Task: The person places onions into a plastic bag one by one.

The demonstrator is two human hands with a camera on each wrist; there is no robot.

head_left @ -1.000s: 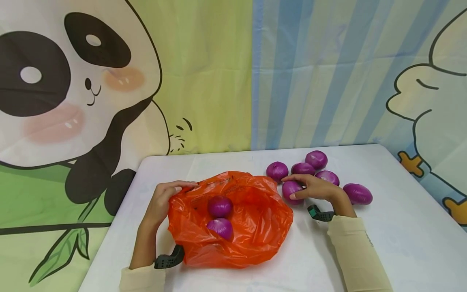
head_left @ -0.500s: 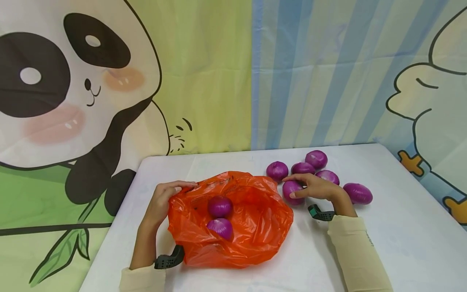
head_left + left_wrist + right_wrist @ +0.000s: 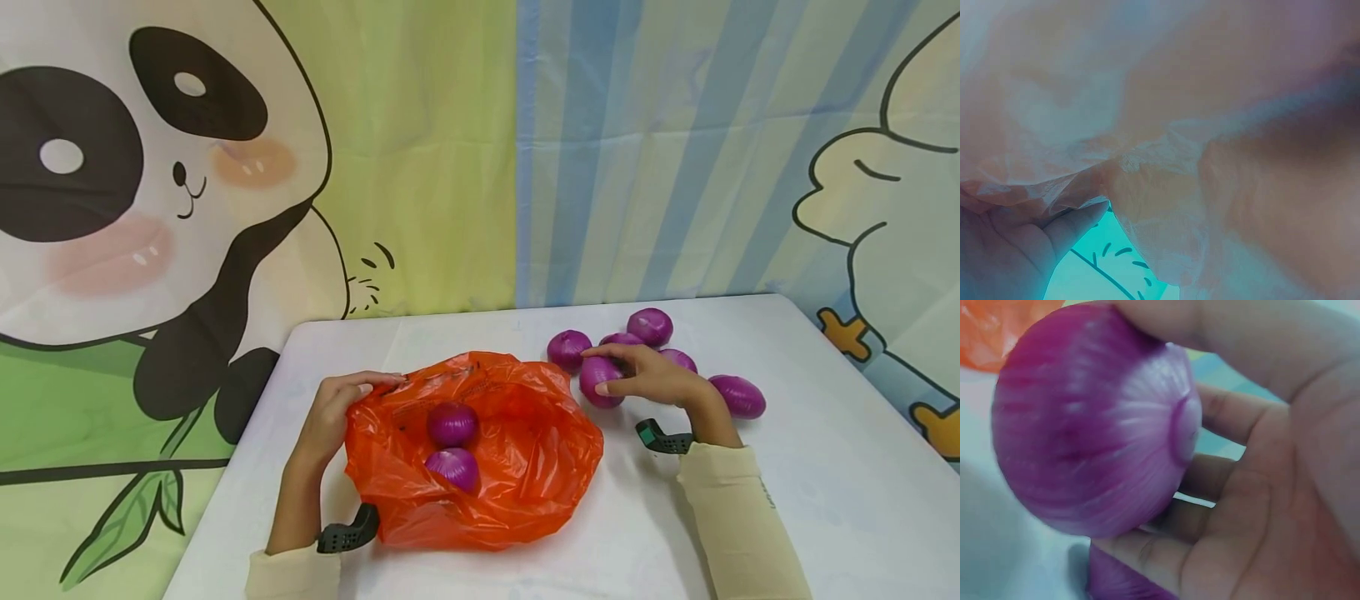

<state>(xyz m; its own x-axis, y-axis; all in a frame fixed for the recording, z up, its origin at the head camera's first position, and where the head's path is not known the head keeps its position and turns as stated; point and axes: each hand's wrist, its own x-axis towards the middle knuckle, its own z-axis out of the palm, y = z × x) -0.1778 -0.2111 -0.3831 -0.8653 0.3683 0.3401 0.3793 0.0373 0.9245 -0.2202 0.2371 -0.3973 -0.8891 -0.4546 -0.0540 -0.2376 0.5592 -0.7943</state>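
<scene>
A red onion (image 3: 597, 377) is gripped by my right hand (image 3: 660, 377), thumb on the near side and fingers around the far side. In the right wrist view the onion (image 3: 1085, 425) fills the space between thumb and fingers, its pale end towards the palm. My left hand (image 3: 333, 410) holds the left rim of an orange-red plastic bag (image 3: 525, 504), whose mouth faces up. Two red onions, one (image 3: 452, 424) behind the other (image 3: 457, 468), lie inside the bag. Crumpled film of the bag (image 3: 1160, 187) covers most of the left wrist view and hides the fingers.
Several more red onions lie at the back right of the white table (image 3: 817, 500): one (image 3: 569, 350) near the bag, one (image 3: 651, 327) farthest back, one (image 3: 738, 397) beside the right wrist. A printed cloth backdrop (image 3: 435, 150) stands close behind the table.
My right hand has shifted slightly up and away with the onion, which now covers more of the onions behind it. The left hand and the bag have stayed still.
</scene>
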